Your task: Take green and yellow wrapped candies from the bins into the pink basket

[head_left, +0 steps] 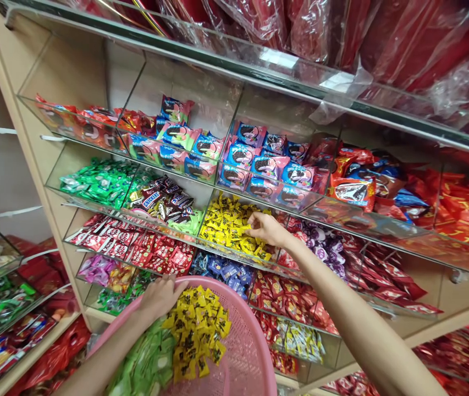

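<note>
My left hand [160, 298] lies over the rim of a round pink plastic basket [254, 344], thumb stretched along the inside and fingers bent over the edge. Inside the basket are a heap of yellow-wrapped candies [201, 330] and a pile of green-wrapped sweets [147, 357]. Farther up, my right hand [268, 227] reaches into a clear shelf bin of yellow-wrapped candies [226, 223]. Its thumb and fingers are drawn together at the right side of that heap. Whatever may be between those fingertips is hidden.
Snickers bars [160, 198] and green candies [94, 181] fill bins to the left. Blue and pink Oreo packs [259, 159] stand one shelf above. A glass shelf edge [259, 63] crosses overhead. Red-wrapped sweets [160, 250] and blue ones [232, 273] lie below.
</note>
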{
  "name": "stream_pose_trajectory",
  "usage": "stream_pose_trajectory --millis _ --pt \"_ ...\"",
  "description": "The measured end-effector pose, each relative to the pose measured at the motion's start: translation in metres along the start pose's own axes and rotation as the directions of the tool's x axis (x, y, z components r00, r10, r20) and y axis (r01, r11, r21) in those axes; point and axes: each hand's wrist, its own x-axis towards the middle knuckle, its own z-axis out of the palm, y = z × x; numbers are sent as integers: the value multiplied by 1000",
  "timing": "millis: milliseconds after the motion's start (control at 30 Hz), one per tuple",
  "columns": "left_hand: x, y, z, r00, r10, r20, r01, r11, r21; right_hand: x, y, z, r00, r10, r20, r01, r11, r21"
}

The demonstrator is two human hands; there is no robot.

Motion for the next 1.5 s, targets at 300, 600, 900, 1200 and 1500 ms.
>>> stream_pose_trajectory --millis 300,600,900,1200,1500 --pt "-1 -2 2 1000 3 -4 -3 1000 -20 0 -9 -2 943 118 312 -46 972 -230" --pt "-3 -3 -1 1000 -5 8 5 1000 -5 -3 -1 23 935 157 319 -67 959 -276" --pt "-1 1 -1 1000 8 7 -8 1000 -2 -5 1 29 956 119 267 -40 958 -285" --pt "-3 -1 1 1000 2 8 -1 999 -49 -6 -8 7 935 188 300 -182 982 -49" --pt "-4 0 0 1000 -8 5 8 999 -43 -1 -16 15 901 297 317 -299 953 -42"
